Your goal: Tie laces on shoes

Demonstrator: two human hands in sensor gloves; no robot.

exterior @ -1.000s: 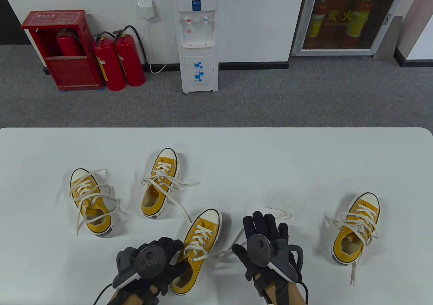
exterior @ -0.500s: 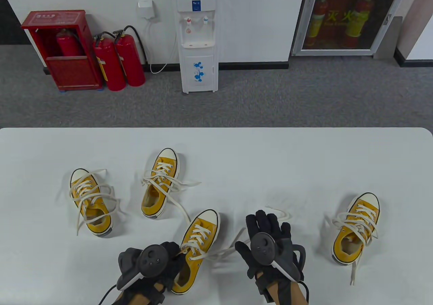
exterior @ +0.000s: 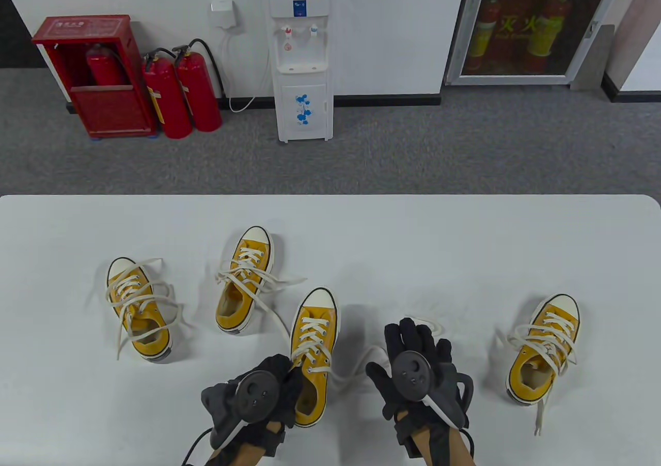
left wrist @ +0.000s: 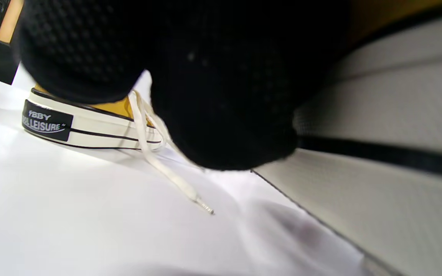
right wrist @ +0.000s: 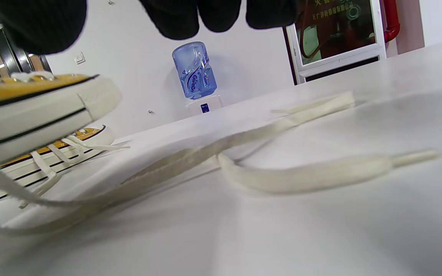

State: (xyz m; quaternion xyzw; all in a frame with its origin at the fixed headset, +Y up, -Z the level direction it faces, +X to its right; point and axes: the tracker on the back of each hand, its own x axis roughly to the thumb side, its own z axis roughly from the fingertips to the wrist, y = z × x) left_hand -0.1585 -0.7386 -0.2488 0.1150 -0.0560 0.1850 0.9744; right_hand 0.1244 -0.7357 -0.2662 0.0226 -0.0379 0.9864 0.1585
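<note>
The left hand (exterior: 261, 396) is gripping the near yellow sneaker (exterior: 311, 352) by its heel side on the tabletop (exterior: 413, 238); the right hand (exterior: 415, 370) is hovering, grip wide, over its loose lace (right wrist: 282, 176).

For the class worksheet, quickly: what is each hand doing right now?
Left hand: grips the near yellow shoe.
Right hand: open, fingers straight, holding nothing.
</note>
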